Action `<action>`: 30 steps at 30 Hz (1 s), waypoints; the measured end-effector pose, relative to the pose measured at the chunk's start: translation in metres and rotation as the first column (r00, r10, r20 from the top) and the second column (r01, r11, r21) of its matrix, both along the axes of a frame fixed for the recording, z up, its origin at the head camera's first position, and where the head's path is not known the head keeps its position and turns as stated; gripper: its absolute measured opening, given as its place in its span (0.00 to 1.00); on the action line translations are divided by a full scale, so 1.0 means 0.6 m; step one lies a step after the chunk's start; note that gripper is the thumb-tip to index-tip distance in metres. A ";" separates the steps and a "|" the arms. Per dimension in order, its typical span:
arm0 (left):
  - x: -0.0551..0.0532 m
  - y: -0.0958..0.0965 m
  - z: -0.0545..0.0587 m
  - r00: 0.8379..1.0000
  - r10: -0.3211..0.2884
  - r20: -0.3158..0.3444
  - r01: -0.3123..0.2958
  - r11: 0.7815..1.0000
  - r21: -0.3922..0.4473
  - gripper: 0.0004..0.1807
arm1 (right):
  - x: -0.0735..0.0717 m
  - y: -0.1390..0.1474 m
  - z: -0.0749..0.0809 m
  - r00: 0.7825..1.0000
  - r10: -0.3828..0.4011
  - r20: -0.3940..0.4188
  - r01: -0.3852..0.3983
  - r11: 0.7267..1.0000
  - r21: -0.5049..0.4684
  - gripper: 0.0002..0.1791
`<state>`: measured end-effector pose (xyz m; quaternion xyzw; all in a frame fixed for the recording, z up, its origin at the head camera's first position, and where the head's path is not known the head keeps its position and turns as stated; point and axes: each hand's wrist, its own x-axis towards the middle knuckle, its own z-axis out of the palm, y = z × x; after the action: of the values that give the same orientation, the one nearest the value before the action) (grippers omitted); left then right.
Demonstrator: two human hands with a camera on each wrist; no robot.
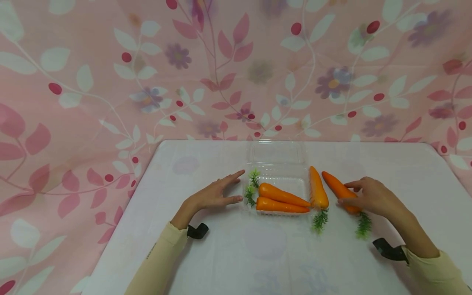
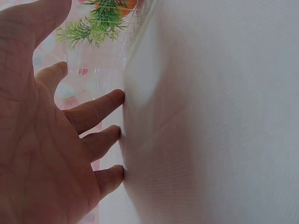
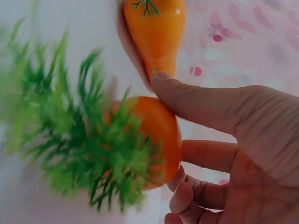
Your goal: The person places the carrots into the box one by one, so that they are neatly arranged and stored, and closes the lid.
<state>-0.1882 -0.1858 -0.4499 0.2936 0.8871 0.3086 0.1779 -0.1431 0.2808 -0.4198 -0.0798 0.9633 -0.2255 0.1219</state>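
Note:
My right hand [image 1: 376, 198] grips an orange toy carrot [image 1: 337, 186] at the right, thumb on one side and fingers on the other. Its green leafy top [image 3: 93, 144] points toward the near side. Another carrot [image 1: 318, 190] lies along the right side of a clear plastic container [image 1: 291, 180], tip away from me. Inside the container are two carrots, an upper one [image 1: 282, 194] and a lower one [image 1: 280, 205], leaves to the left. My left hand [image 1: 214, 194] is beside the container's left wall, fingers spread and holding nothing; its fingertips meet the tabletop in the left wrist view.
The container's transparent lid [image 1: 274, 153] is folded back toward the far table edge. A white cloth covers the table [image 1: 221, 254]. Behind it hangs a pink floral curtain [image 1: 236, 82]. Black wrist straps [image 1: 198, 231] stick out from both sleeves.

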 end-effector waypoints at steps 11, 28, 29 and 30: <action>-0.002 0.000 -0.002 1.000 0.002 -0.005 -0.002 1.000 -0.009 0.48 | 0.002 0.011 0.004 0.999 -0.015 -0.045 0.018 0.997 0.074 0.37; -0.002 0.000 -0.002 1.000 -0.001 -0.005 0.001 1.000 -0.004 0.48 | 0.011 0.014 -0.006 0.979 -0.066 -0.191 0.084 0.993 0.085 0.24; -0.002 0.001 -0.002 1.000 -0.002 -0.006 0.002 1.000 -0.004 0.48 | 0.011 0.014 -0.007 0.978 -0.071 -0.198 0.089 0.993 0.081 0.24; -0.002 0.001 -0.002 1.000 -0.002 -0.007 0.002 1.000 -0.004 0.48 | 0.011 0.014 -0.008 0.976 -0.078 -0.204 0.095 0.992 0.078 0.24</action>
<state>-0.1892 -0.1853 -0.4509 0.2950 0.8880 0.3059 0.1757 -0.1363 0.2890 -0.4247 -0.0546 0.9822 -0.1791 0.0178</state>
